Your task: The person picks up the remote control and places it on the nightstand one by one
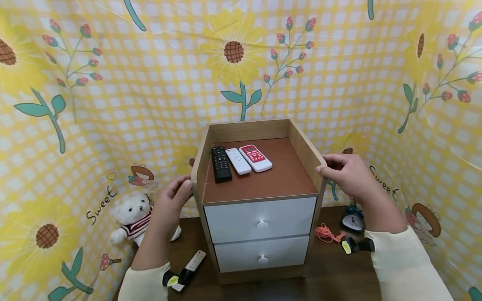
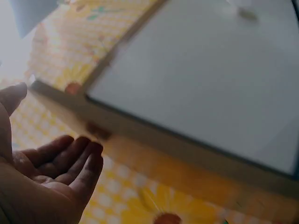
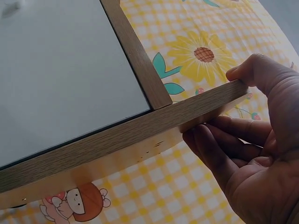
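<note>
A small wooden cabinet (image 1: 260,274) with two white drawers stands in front of me. My right hand (image 1: 348,173) grips the upper front corner of its right side panel. In the right wrist view, the thumb lies on one face of that panel (image 3: 205,102) and the fingers on the other. My left hand (image 1: 173,205) is at the left side panel, its relaxed fingers (image 2: 86,163) close beside the outer face and the thumb near the corner. On the brown top lie a black remote (image 1: 221,165), a slim white remote (image 1: 238,161) and a white-and-red remote (image 1: 256,158).
A white teddy bear (image 1: 132,209) in a striped shirt sits at the left. Another remote (image 1: 196,260) lies on the dark floor (image 1: 339,271). Right of the cabinet are orange string (image 1: 327,233) and an alarm clock (image 1: 352,219). Yellow checked cloth (image 1: 169,83) hangs behind.
</note>
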`<state>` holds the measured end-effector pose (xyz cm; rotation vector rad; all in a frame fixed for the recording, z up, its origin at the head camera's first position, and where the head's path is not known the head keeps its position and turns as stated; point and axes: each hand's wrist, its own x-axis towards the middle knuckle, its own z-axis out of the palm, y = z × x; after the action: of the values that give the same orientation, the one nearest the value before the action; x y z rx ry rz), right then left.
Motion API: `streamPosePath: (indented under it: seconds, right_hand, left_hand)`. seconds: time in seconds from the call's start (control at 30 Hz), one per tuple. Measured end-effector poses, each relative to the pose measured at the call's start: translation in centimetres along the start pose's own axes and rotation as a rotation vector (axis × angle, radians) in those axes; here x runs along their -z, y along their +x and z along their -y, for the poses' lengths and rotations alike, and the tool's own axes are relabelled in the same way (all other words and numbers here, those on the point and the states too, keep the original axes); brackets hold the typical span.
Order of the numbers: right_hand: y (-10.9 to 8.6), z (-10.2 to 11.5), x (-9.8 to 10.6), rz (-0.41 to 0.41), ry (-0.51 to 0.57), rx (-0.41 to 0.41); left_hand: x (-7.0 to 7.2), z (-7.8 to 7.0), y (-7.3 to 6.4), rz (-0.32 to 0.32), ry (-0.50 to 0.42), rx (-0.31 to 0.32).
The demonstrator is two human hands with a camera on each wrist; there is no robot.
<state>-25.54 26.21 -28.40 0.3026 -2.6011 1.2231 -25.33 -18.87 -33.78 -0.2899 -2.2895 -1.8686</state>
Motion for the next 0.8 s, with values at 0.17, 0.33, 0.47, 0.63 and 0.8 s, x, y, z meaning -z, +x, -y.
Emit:
streamPosePath:
  seconds: [0.17,0.33,0.47,0.63,0.8]
  right_hand:
    - [0.0,0.0,-0.2,0.002,-0.017,-0.008]
    - [0.0,-0.1,-0.3,0.009,-0.046,0.013]
    - [0.0,-0.2,-0.3,0.006,-0.037,0.025]
    - [-0.1,-0.4,-0.3,-0.009,-0.034,0.026]
    - [-0.2,-0.6,-0.4,-0.024,-0.016,0.022]
  left_hand:
    - [1.2,8.8,-2.3,-0.052,0.254,0.086]
    - [1.5,19.3,-6.1,-0.049,0.496,0.227]
    - [2.5,25.7,-8.3,-0.014,0.653,0.249]
    - [4.2,31.1,-10.0,-0.01,0.795,0.206]
    - [5.6,33.4,-10.6,0.02,0.775,0.358]
